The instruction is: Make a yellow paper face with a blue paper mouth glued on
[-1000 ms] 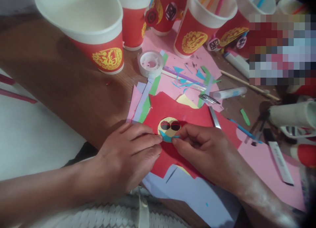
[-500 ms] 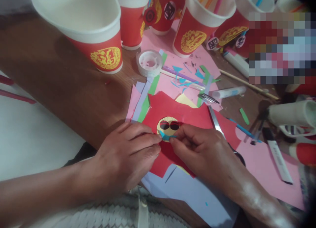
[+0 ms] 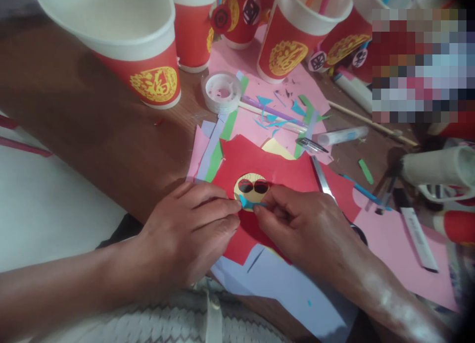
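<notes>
A small yellow paper disc (image 3: 253, 195) with two dark oval eyes lies on a red paper sheet (image 3: 282, 170). Across its lower part runs a blue paper strip (image 3: 245, 203). My left hand (image 3: 198, 224) is at the disc's left edge, fingers close together and fingertips pressed on the rim beside the strip's left end. On the other side, my right hand (image 3: 300, 217) pinches the strip's right end between thumb and forefinger. Scissors (image 3: 322, 177) lie partly hidden behind my right hand.
Red and white paper cups (image 3: 156, 75) stand along the back, some with straws. A tape roll (image 3: 221, 93), pens (image 3: 311, 144), blue scraps (image 3: 272, 118) and pink paper (image 3: 415, 254) lie around. A marker (image 3: 419, 239) and a pale mug (image 3: 441, 172) are at right.
The whole view has shifted slightly. Both hands keep nearly the same place at the disc, and the blue strip has barely moved.
</notes>
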`<state>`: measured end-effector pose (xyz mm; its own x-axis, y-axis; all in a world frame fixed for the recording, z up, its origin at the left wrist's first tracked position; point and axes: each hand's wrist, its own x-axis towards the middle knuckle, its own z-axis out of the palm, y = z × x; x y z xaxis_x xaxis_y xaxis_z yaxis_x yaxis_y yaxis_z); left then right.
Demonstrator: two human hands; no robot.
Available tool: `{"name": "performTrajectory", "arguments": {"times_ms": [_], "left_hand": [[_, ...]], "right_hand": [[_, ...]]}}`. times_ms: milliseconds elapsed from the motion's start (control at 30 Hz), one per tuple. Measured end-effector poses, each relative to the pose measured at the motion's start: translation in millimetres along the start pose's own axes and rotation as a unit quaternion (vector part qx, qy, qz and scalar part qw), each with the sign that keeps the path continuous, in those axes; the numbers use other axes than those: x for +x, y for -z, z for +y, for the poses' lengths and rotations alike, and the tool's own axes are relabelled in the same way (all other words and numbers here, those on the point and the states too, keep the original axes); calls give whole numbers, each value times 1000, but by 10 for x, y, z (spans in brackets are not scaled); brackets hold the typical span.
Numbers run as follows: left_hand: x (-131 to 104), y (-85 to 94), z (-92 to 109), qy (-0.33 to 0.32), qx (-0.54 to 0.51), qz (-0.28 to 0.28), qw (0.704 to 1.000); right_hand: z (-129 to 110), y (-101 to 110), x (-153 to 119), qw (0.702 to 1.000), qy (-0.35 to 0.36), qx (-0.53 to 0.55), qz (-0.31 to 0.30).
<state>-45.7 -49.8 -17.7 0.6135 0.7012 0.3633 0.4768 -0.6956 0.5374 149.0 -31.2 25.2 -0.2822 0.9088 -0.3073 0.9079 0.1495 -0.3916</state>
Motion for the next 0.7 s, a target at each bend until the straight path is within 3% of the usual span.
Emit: {"name": "performTrajectory", "arguments": {"times_ms": [467, 700], "left_hand": [[1, -1, -3, 0, 1, -2, 1000], [-13, -20, -12, -16, 7, 29, 999]], "right_hand": [[49, 58, -4, 999, 18, 24, -21], [112, 101, -8, 997, 4, 66, -39]]}}
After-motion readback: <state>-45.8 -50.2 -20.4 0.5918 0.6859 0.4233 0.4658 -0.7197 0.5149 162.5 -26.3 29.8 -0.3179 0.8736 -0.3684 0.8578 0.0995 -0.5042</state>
